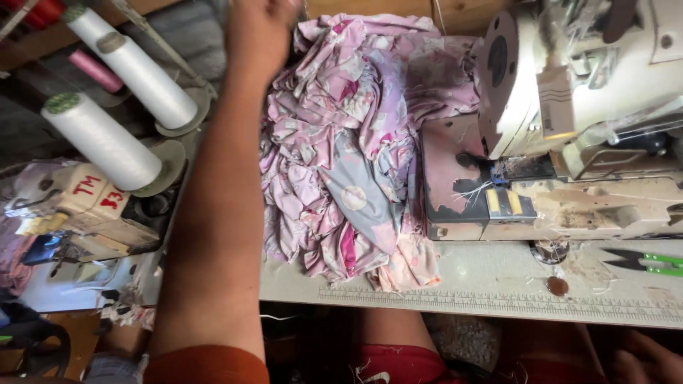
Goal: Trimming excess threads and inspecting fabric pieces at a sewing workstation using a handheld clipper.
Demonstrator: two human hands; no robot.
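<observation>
The sewing machine (576, 85) fills the two o'clock corner, its bed running to three o'clock on the worn table (484, 284). Beside it, from twelve o'clock down to the centre, lies a heaped pink flowered cloth (341, 142). Three white thread cones (107, 139) stand at ten o'clock. The left hand (260, 28) reaches to twelve o'clock at the cloth's upper edge, blurred, so its grip cannot be told. Green-handled snips (651, 262) lie at four o'clock. The right hand (644, 359), at five o'clock below the table's edge, shows too little to judge.
</observation>
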